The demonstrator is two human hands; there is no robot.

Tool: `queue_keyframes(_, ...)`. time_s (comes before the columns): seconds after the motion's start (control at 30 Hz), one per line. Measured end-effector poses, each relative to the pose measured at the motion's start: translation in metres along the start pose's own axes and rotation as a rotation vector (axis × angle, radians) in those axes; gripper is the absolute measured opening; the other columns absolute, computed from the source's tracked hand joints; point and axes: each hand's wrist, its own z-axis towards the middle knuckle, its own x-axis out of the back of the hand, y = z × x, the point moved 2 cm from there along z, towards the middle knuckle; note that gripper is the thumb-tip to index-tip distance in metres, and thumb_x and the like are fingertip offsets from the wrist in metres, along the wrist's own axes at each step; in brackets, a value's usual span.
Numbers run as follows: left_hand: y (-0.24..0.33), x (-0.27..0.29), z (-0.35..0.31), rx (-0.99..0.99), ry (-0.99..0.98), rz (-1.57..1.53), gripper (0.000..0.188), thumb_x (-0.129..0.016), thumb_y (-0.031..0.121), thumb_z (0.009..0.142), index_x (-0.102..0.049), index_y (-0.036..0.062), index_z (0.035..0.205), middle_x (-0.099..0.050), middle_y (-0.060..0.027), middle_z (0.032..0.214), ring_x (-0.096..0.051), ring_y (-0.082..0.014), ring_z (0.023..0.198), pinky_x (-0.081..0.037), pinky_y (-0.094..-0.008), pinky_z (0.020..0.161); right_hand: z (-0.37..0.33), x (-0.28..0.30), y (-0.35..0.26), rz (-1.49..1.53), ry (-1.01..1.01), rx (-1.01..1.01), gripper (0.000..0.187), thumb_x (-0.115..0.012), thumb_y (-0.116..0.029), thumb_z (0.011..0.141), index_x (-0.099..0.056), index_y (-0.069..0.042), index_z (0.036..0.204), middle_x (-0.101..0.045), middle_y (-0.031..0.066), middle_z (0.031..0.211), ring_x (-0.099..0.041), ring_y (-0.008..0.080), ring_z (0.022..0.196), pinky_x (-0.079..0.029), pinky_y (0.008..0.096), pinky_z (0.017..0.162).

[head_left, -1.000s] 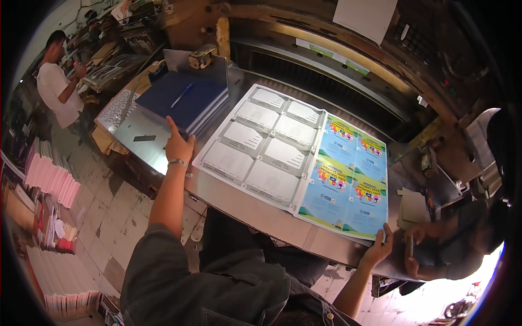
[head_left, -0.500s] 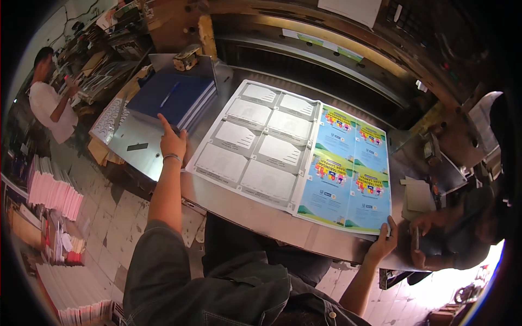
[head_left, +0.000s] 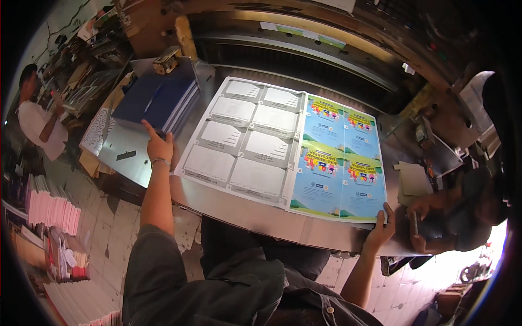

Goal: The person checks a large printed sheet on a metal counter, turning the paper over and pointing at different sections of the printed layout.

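A large printed sheet lies on the metal table, its grey-and-white left half [head_left: 239,142] bearing rows of boxes and its colourful right half [head_left: 337,160] blue and green. My left hand [head_left: 159,145] is at the near corner of a dark blue block-like stack [head_left: 142,100], index finger stretched out against it and thumb apart. On top of the stack rests a blue pen [head_left: 154,98]. Beside the sheet's near right corner is my right hand [head_left: 380,229], its fingers pointing up along the edge and its thumb apart. Whether it touches the paper is hard to tell.
Behind the sheet runs a dark machine slot [head_left: 283,68]. Cut card pieces [head_left: 413,180] lie at the right, near another person's hands [head_left: 421,214] holding a phone-like object. A second person [head_left: 41,119] stands far left. Pink-edged paper stacks [head_left: 54,204] stand on the floor.
The view has shifted a little, so the table and sheet appear farther left and higher. Both my hands keep about the same places beside the stack and the sheet.
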Motion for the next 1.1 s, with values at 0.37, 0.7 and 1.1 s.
queue_keyframes(0.37,0.008,0.005,-0.009,0.042,-0.024,0.010,0.105,-0.066,0.039,0.089,0.005,0.0102,0.160,-0.055,-0.0248,0.141,-0.050,-0.0519,0.128,-0.030,-0.0458,0.120,0.002,0.001,-0.002,-0.023,0.055,0.031,0.027,-0.063,-0.002,0.092,-0.068,0.005,0.117,-0.069,0.0115,0.111,-0.062,0.0169,0.098,-0.050,0.0297,0.089)
queue_keyframes(0.7,-0.002,-0.004,-0.004,0.011,0.020,-0.034,0.102,-0.068,0.040,0.088,-0.002,0.0129,0.161,-0.060,-0.0256,0.134,-0.055,-0.0512,0.121,-0.045,-0.0492,0.107,-0.002,0.000,-0.007,-0.021,0.065,0.040,0.028,-0.064,-0.001,0.090,-0.069,0.003,0.117,-0.069,0.0093,0.105,-0.061,0.0139,0.091,-0.050,0.0273,0.082)
queue_keyframes(1.1,-0.015,-0.011,0.004,-0.007,0.038,-0.080,0.099,-0.066,0.041,0.089,-0.004,0.0118,0.161,-0.057,-0.0286,0.137,-0.058,-0.0466,0.122,-0.048,-0.0463,0.105,-0.001,0.000,-0.009,-0.015,0.054,0.038,0.027,-0.065,-0.003,0.090,-0.069,0.004,0.116,-0.071,0.0114,0.105,-0.062,0.0150,0.092,-0.049,0.0277,0.085)
